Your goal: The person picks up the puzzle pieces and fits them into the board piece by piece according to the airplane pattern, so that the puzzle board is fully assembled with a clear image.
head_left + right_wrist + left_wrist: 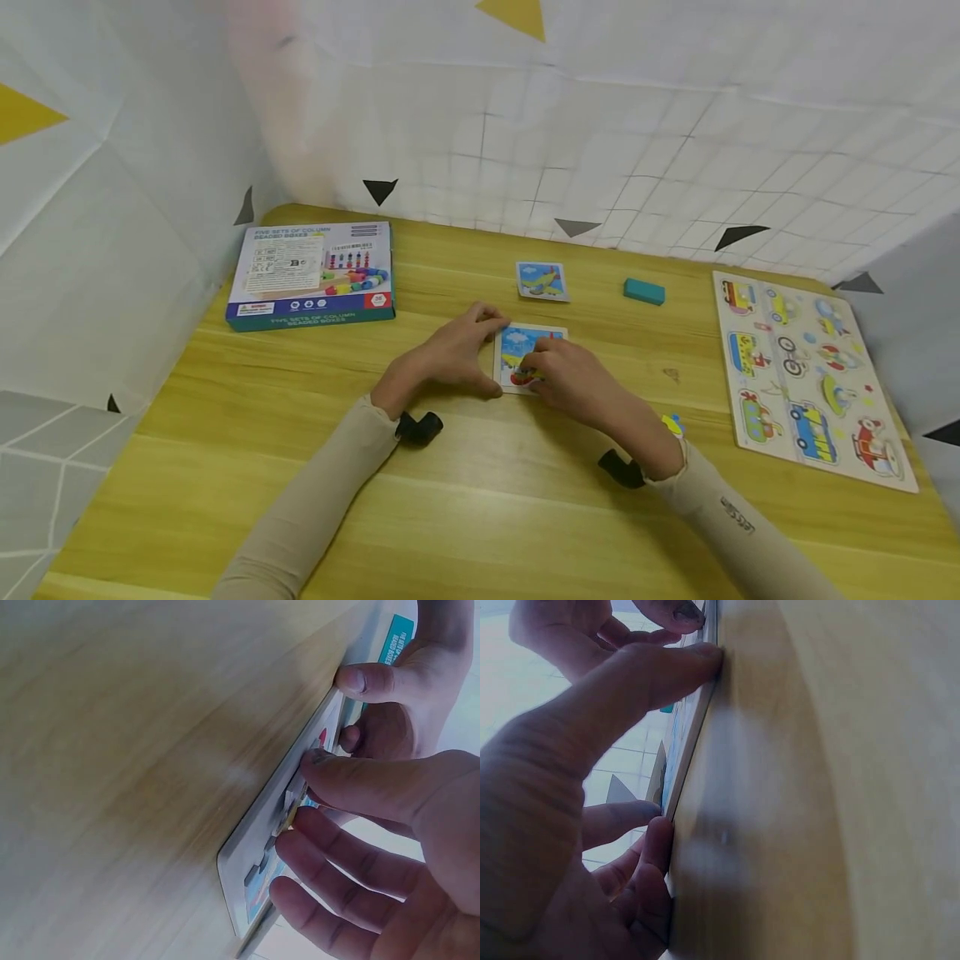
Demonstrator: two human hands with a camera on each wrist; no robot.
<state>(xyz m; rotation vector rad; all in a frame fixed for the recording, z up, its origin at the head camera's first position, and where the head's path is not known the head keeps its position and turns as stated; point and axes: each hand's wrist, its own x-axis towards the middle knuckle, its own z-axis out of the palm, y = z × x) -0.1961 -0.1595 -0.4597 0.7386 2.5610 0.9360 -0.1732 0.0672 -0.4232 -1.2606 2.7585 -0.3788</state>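
Observation:
A small square jigsaw puzzle board (512, 340) with a pale wooden rim lies on the table, showing blue sky and a yellow and red picture. My left hand (459, 352) holds it along its left side, thumb at the near corner and fingers at the far one. Over the board's right half, my right hand (573, 379) pinches a jigsaw piece (291, 814) between thumb and fingers, and the piece is mostly hidden by them. Dark gaps show in the board beside it in the right wrist view. A loose yellow and blue piece (672, 425) lies by my right wrist.
Behind the board is a picture card (542, 281) of a yellow plane. A teal block (644, 292) sits to its right. At the far left stands a beaded toy box (311, 275); a large wooden vehicle puzzle (813, 375) lies on the right. White cloth walls border the table.

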